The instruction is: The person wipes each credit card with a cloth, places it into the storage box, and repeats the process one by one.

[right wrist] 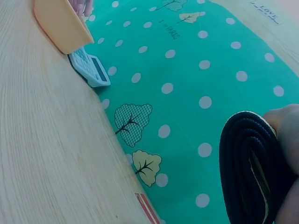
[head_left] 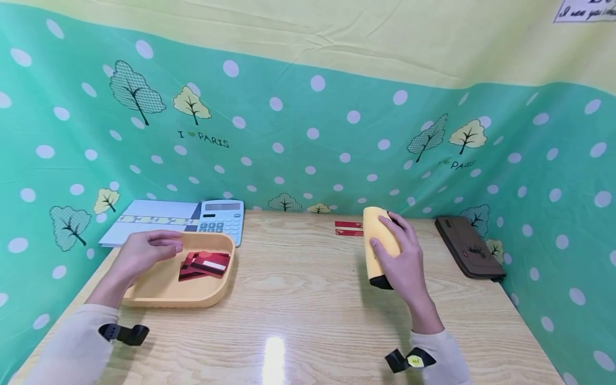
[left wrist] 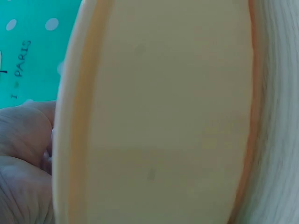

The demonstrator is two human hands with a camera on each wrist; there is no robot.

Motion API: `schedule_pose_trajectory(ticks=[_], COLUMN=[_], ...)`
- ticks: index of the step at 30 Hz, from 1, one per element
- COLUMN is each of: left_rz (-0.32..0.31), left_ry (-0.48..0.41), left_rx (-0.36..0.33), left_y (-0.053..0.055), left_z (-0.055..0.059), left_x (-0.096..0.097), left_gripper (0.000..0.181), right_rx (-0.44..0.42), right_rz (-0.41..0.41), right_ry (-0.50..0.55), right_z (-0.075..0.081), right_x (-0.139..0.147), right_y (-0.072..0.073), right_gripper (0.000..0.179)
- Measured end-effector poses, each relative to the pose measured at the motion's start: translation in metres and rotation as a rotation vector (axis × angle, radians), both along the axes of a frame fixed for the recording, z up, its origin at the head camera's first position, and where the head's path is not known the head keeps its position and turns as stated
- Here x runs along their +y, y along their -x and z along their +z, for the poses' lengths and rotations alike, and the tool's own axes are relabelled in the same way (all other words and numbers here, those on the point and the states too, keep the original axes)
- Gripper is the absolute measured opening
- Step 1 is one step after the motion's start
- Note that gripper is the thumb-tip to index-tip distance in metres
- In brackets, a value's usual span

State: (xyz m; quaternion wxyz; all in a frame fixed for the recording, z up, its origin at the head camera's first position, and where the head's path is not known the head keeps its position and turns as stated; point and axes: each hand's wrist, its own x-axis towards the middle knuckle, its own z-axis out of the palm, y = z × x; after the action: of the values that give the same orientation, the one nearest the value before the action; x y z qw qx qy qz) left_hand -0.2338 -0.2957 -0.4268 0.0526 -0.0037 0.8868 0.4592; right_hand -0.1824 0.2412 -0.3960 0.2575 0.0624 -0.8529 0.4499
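In the head view, my right hand (head_left: 402, 259) grips a yellow wallet (head_left: 377, 238) with black edges, fingers over its far side and thumb across its front. It stands tilted above the table; the right wrist view shows the dark folded layers of the wallet's end (right wrist: 250, 163). My left hand (head_left: 146, 254) reaches over the left side of a yellow-orange tray (head_left: 212, 298), fingers loosely bent and no object visible between them. Several red bank cards (head_left: 204, 264) lie overlapping in the tray. From the left wrist, the tray's wall (left wrist: 168, 93) hides most of the hand.
Behind the tray lie a light blue calculator (head_left: 223, 216) and a white-and-grey folder (head_left: 154, 214). Two narrow red strips (head_left: 348, 225) rest at the back near the wallet. A dark brown wallet (head_left: 469, 248) lies at the far right. A green dotted curtain (head_left: 308, 155) bounds the wooden table.
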Motion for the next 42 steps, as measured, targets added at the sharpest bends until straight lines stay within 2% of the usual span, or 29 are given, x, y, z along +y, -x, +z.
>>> schedule_pose_trajectory(ticks=[4, 10, 13, 18, 23, 30, 34, 42], left_rz=[-0.08, -0.181, -0.229, -0.314, -0.368, -0.387, -0.379, -0.366], left_ry=[-0.059, -0.066, -0.076, -0.114, -0.143, -0.128, -0.137, -0.157], left_rx=[0.066, 0.128, 0.141, 0.144, 0.145, 0.114, 0.097, 0.076], left_y=[0.0, 0.002, 0.007, 0.022, 0.041, 0.068, 0.08, 0.102], left_z=[0.008, 0.031, 0.039, 0.04, 0.031, 0.003, -0.012, -0.032], left_x=[0.018, 0.074, 0.107, 0.161, 0.208, 0.263, 0.283, 0.308], left_gripper=[0.051, 0.042, 0.041, 0.043, 0.04, 0.05, 0.052, 0.056], right_rx=[-0.006, -0.026, -0.025, -0.026, -0.02, 0.006, 0.016, 0.019], right_rz=[-0.016, -0.037, -0.043, -0.054, -0.068, -0.076, -0.072, -0.082], right_ry=[0.003, 0.011, 0.013, 0.013, 0.011, 0.024, 0.028, 0.032], right_z=[0.001, 0.001, 0.0, 0.001, 0.002, 0.003, 0.003, 0.004], right_x=[0.004, 0.009, 0.011, 0.015, 0.019, 0.024, 0.025, 0.029], right_y=[0.0, 0.002, 0.003, 0.003, 0.003, 0.003, 0.003, 0.003], right_gripper=[0.05, 0.051, 0.051, 0.051, 0.051, 0.05, 0.05, 0.05])
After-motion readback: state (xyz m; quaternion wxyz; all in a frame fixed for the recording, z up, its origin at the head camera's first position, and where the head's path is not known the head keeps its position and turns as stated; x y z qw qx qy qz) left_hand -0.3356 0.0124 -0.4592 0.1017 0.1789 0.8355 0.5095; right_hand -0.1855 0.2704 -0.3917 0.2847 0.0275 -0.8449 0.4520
